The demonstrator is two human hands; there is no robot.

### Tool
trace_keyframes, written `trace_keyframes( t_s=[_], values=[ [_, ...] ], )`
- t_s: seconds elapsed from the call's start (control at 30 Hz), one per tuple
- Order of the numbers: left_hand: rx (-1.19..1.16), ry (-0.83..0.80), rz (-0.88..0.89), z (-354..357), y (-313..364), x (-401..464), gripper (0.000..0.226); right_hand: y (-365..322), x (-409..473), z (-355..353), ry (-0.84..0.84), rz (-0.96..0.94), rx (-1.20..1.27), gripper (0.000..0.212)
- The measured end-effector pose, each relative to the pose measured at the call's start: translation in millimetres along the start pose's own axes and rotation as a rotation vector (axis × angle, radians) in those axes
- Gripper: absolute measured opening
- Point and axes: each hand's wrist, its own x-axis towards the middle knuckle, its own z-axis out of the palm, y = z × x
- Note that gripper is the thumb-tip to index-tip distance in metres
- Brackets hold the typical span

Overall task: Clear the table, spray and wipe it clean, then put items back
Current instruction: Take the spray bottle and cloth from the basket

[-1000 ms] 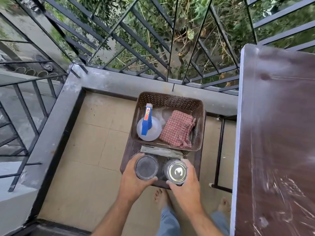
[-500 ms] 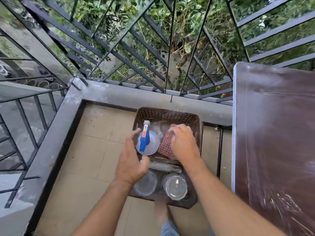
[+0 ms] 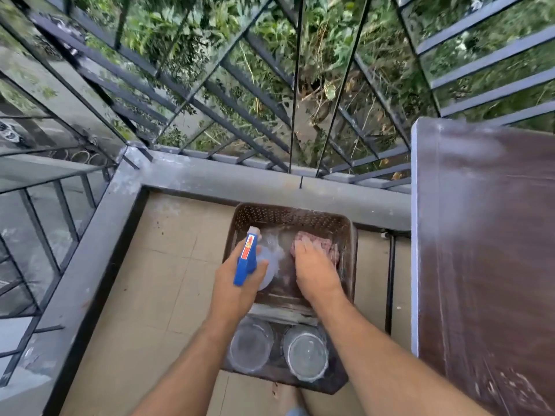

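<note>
Gripping the clear plastic spray bottle with the blue trigger head (image 3: 251, 259), long axis upright, the left hand (image 3: 237, 283) curls round its neck, while the right hand (image 3: 313, 271) presses the red checked cloth (image 3: 322, 244) lying directly under its bent fingers.

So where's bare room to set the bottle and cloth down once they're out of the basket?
The brown table on the right shows bare as far as the view reaches. The tiled floor left of the basket is bare too. Crowded: the basket, with both hands in it, and the two jars just below.
</note>
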Motion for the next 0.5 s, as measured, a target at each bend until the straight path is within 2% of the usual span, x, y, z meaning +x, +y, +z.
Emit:
trace_keyframes(
  t_s=[0.13,0.2,0.3,0.37,0.5],
  values=[
    [-0.128,0.092,-0.009,4.4,18.2,-3.9,0.022,11.4,1.9,-25.2,0.174,0.254,0.501,0.034],
    [-0.176,0.147,-0.007,7.4,32.8,-7.1,0.022,15.9,-4.6,-42.4,0.225,0.391,0.793,0.030],
    [-0.186,0.207,0.041,9.6,61.2,-17.4,0.028,18.2,-24.2,-70.9,0.186,0.566,1.607,0.032],
    [-0.168,0.229,0.050,12.2,81.4,-27.3,0.028,27.5,-45.9,-94.4,0.134,0.554,2.018,0.028],
    [-0.134,0.274,0.046,22.6,121.5,-62.1,0.032,57.9,-96.5,-135.0,0.110,0.436,2.358,0.027]
  ],
)
